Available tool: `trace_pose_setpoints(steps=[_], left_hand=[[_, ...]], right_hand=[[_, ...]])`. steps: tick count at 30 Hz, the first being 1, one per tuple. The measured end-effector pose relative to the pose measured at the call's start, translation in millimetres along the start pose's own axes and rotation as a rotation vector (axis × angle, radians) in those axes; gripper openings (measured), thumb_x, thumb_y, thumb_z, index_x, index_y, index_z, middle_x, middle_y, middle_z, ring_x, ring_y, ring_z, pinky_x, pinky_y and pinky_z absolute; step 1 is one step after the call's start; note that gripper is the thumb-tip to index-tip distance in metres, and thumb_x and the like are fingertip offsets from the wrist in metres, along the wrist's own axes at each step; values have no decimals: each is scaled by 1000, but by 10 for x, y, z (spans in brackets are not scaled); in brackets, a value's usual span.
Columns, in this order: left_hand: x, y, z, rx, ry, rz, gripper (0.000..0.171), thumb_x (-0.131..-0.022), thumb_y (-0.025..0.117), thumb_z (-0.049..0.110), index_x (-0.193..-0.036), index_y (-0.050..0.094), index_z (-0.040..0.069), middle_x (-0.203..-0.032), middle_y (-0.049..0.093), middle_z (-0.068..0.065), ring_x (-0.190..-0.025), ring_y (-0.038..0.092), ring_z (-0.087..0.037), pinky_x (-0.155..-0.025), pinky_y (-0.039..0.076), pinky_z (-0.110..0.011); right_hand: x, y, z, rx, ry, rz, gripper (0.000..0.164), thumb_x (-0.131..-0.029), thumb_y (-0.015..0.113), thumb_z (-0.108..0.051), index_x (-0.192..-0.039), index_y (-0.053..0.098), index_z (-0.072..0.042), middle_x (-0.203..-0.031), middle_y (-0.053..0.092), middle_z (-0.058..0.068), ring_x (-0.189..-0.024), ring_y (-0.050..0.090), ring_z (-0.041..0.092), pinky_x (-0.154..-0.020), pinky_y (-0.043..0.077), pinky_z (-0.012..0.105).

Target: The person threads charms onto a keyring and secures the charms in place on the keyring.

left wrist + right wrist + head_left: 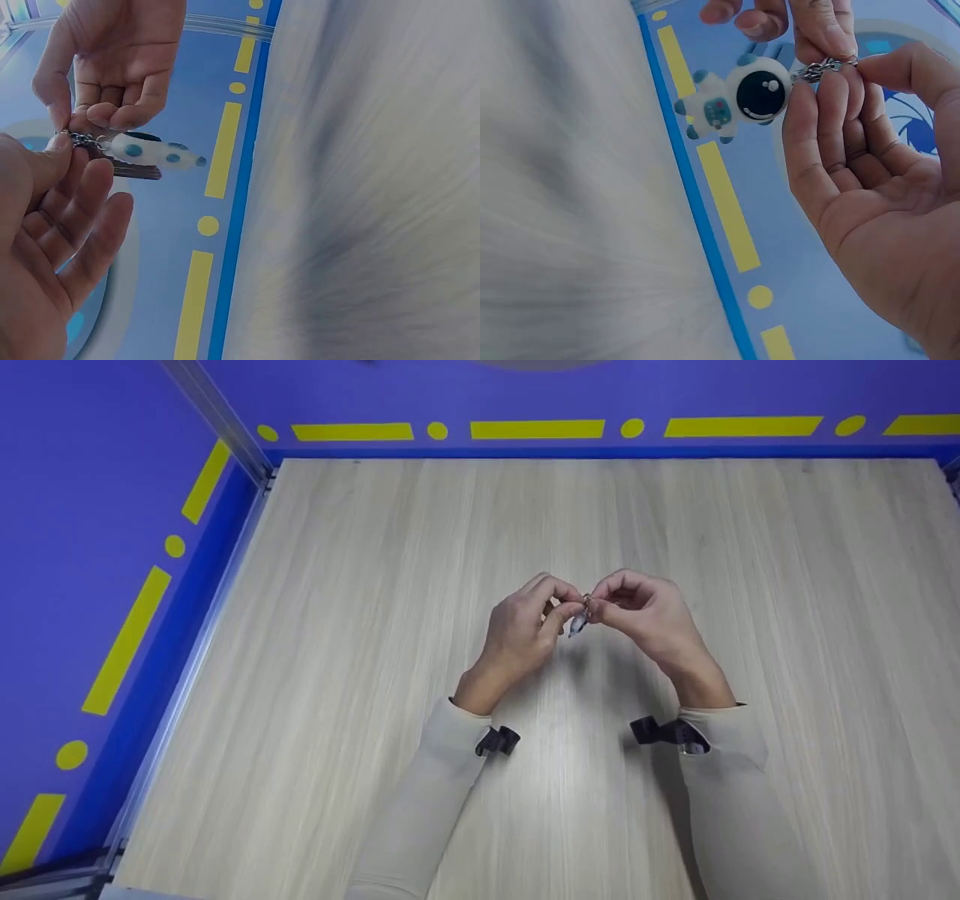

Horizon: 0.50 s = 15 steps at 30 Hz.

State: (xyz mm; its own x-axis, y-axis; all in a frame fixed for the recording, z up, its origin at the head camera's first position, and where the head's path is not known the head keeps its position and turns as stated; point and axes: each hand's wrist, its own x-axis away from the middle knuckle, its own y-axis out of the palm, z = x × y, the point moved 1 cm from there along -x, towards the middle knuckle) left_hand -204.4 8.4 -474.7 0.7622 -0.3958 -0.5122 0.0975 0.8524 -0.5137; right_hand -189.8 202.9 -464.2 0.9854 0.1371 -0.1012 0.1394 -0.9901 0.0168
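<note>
A small white astronaut keychain [735,97] with a black visor and teal feet hangs from a short silver chain [817,71]. My left hand [521,626] pinches the metal end of the keychain between thumb and index finger. My right hand [656,619] pinches the same metal part from the other side, its remaining fingers curled loosely inward. Beside the astronaut, in the left wrist view, a dark narrow strip [139,172] hangs from the metal links. Fingertips of both hands meet at the chain, hiding part of it.
Below the hands lies a light wood-grain table [360,660]. A blue wall [420,397] with yellow dashes and dots stands along the back, and another blue panel [90,510] closes the left side. Metal framing [210,405] runs up the corner between them.
</note>
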Motion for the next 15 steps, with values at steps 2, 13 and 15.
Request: trace_pose_setpoints(steps=[2, 13, 15], left_hand=[[-1, -2, 8, -33, -20, -5, 15, -102, 70, 18, -102, 68, 4, -99, 71, -4, -77, 68, -15, -67, 50, -26], [14, -1, 1, -96, -59, -6, 16, -102, 71, 22, -103, 68, 7, -98, 71, -2, -73, 61, -14, -64, 46, -29], [14, -2, -2, -90, -63, -10, 15, -102, 71, 22, -104, 68, 7, -99, 71, -2, -73, 61, -14, -64, 47, -29]], right_hand=[[5, 7, -9, 60, -31, 4, 2, -92, 70, 11, -93, 69, 10, -88, 71, 11, -78, 68, 14, -76, 58, 26], [7, 18, -16, 198, -82, 14, 2, -93, 71, 10, -95, 70, 9, -93, 70, 16, -82, 68, 14, -75, 56, 23], [7, 14, -12, 206, -75, 15, 2, -94, 71, 8, -94, 71, 7, -94, 70, 15, -82, 67, 15, -75, 55, 23]])
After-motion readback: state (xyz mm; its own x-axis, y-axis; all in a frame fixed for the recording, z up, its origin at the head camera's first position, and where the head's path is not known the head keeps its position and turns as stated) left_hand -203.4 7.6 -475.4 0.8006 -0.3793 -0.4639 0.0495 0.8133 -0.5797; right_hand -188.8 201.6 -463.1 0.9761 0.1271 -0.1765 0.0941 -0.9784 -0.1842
